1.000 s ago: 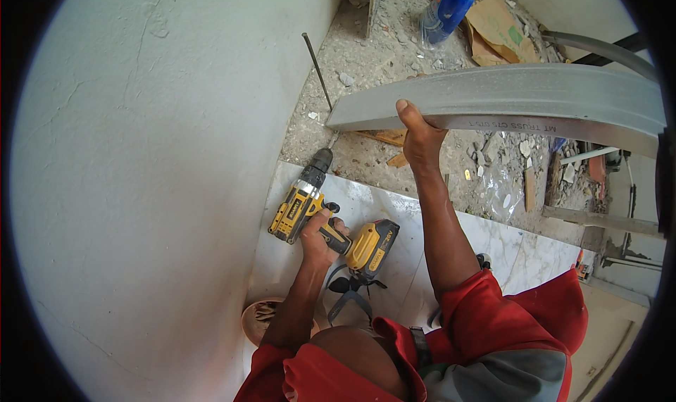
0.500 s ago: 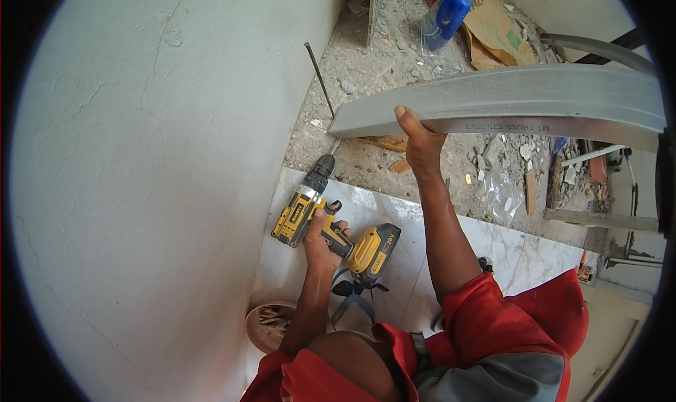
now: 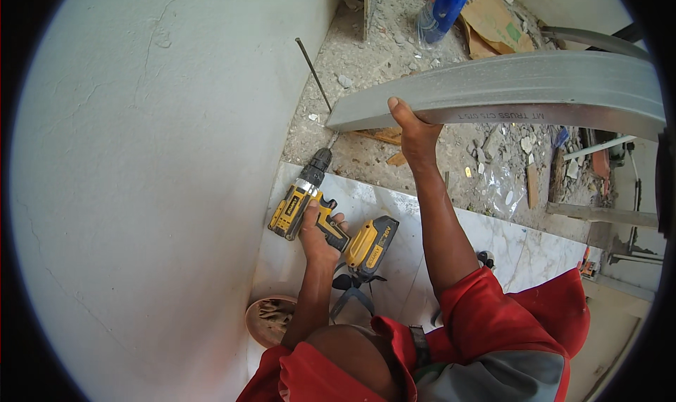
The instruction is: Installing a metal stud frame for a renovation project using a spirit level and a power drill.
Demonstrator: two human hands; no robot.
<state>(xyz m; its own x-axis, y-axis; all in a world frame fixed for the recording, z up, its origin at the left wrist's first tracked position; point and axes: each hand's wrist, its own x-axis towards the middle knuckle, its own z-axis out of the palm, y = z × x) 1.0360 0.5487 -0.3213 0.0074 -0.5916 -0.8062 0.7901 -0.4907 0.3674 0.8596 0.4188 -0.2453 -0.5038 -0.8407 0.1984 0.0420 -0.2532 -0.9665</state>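
Observation:
My left hand (image 3: 317, 236) is closed round the grip of a yellow and black cordless drill (image 3: 296, 206). Its chuck points away from me, and the thin bit reaches close to the near corner of a long grey metal channel (image 3: 507, 85); whether they touch I cannot tell. My right hand (image 3: 419, 134) grips the channel's lower edge, with the thumb laid over its face. A yellow and black battery pack (image 3: 372, 247) shows by the end of the drill's grip. Beyond the channel's left end, a thin metal rod (image 3: 313, 74) leans near the wall.
A cracked white wall (image 3: 155, 191) rises on the left. Rubble lies around a blue bottle (image 3: 442, 11) and torn brown paper (image 3: 496, 18). Nearer are marble-patterned tiles (image 3: 401, 219) and a round bowl (image 3: 260, 321). Wood strips and more debris lie at right.
The whole view has shifted slightly. Both hands keep their hold, and the drill and channel stay almost the same relative to each other.

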